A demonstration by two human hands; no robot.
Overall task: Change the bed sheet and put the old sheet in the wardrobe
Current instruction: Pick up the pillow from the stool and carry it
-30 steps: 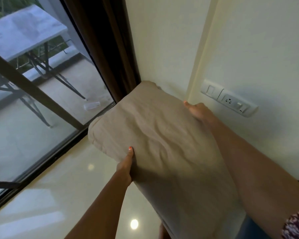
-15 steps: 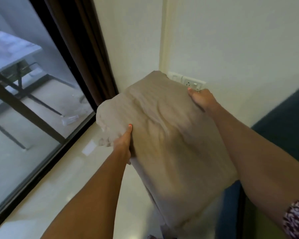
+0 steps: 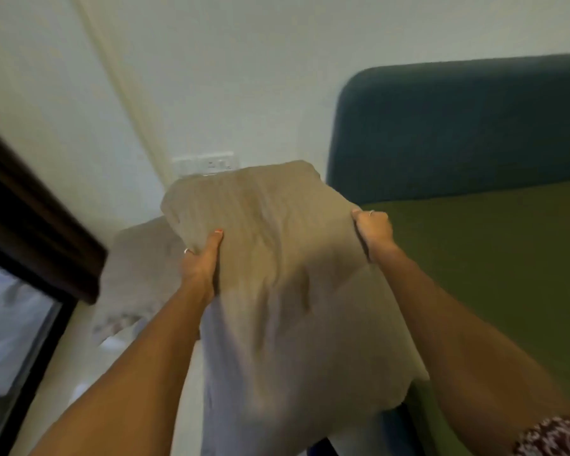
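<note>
This is a bedroom in a home. A bed stands at the right with a dark teal padded headboard (image 3: 458, 126) and a green sheet (image 3: 491, 258) on the mattress. The plain pale wall (image 3: 244, 60) carries a white socket plate (image 3: 204, 164), and a dark-framed window (image 3: 30, 241) is at the left.

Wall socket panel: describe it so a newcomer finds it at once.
Start at the teal headboard; look left along the white wall. The socket panel sits just above the beige pillow held in both hands. It is the only fitting on that wall.
</note>
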